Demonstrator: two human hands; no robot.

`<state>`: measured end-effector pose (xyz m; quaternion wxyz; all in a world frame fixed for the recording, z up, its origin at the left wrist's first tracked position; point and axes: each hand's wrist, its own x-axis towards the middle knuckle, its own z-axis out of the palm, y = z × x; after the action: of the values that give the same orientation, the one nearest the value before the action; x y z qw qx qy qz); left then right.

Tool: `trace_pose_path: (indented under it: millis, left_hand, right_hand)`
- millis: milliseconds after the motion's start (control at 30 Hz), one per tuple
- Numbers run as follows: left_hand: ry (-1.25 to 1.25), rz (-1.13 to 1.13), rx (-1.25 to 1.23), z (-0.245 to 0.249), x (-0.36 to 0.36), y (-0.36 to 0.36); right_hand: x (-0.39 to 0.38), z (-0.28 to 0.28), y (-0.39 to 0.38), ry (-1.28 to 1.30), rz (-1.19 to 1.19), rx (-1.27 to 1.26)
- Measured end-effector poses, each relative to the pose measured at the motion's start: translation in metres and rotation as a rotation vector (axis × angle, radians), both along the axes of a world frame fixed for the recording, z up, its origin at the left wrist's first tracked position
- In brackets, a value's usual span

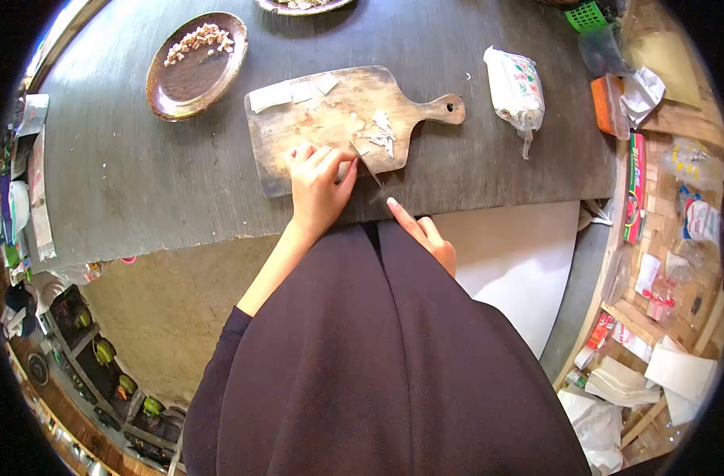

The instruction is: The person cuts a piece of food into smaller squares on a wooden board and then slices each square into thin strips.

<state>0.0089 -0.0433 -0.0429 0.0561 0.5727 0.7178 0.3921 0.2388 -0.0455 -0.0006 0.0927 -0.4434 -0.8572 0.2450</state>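
Note:
A wooden cutting board (322,123) with a handle lies near the table's front edge. My left hand (320,181) rests on its near edge, fingers curled and pressed together; whatever they hold is hidden beneath them. My right hand (429,238) grips a knife (371,170), index finger stretched along it, the handle mostly hidden. The blade's tip lies on the board just right of my left fingertips. Beyond the tip is a small heap of thin white strips (380,133). Several pale white slabs (293,92) sit along the board's far left edge.
A brown oval plate (195,94) with small diced pieces stands at the far left, and another plate (302,8) at the back. A white plastic packet (515,89) lies right of the board. Packages and a green basket (585,16) line the right side.

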Motion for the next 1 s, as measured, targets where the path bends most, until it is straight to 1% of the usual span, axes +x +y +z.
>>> trace_pose_path:
  millis: [67,200,300,367,500,567,600,667,700,767,900,967,1000]
  left_hand:
    - [-0.008,0.006,0.011,-0.002,0.000,0.000]
    - [-0.018,-0.005,-0.002,-0.002,-0.001,-0.001]
    - [-0.011,-0.011,-0.002,0.001,-0.002,-0.001]
    - [-0.028,-0.010,-0.006,0.002,-0.001,-0.002]
    - [-0.035,-0.002,0.007,0.003,-0.001,-0.003]
    - [-0.107,0.007,-0.108,0.005,-0.002,-0.004]
    - [-0.103,0.009,-0.105,0.008,-0.002,-0.003]
    - [0.080,0.073,-0.055,0.018,0.001,0.000]
    - [0.079,0.067,-0.051,0.023,0.002,0.000]
    - [0.162,0.123,-0.180,0.030,0.002,-0.001]
    - [0.184,0.076,-0.227,0.031,0.007,-0.001]
    - [0.224,0.028,-0.256,0.033,0.007,0.000]
    - [0.227,0.000,-0.235,0.035,0.006,0.002]
  right_hand:
    - [-0.005,0.005,0.003,0.018,-0.024,-0.048]
    - [0.003,-0.003,-0.001,0.015,-0.003,-0.016]
    - [-0.001,0.009,0.000,0.031,0.046,0.011]
    - [-0.003,0.012,-0.001,0.010,-0.037,-0.059]
    - [-0.007,0.010,0.003,0.023,-0.048,-0.091]
    - [-0.006,0.006,0.009,0.069,-0.032,-0.037]
    - [-0.006,0.007,0.013,0.074,-0.030,-0.034]
    - [-0.001,0.011,0.022,0.216,-0.116,0.008]
    - [0.003,0.011,0.027,0.215,-0.122,0.013]
    - [0.011,0.011,0.038,0.215,-0.132,0.053]
    - [0.016,0.010,0.054,0.222,-0.146,0.019]
    - [0.012,0.015,0.058,0.194,-0.141,0.007]
    - [0.009,0.017,0.059,0.131,-0.139,-0.026]
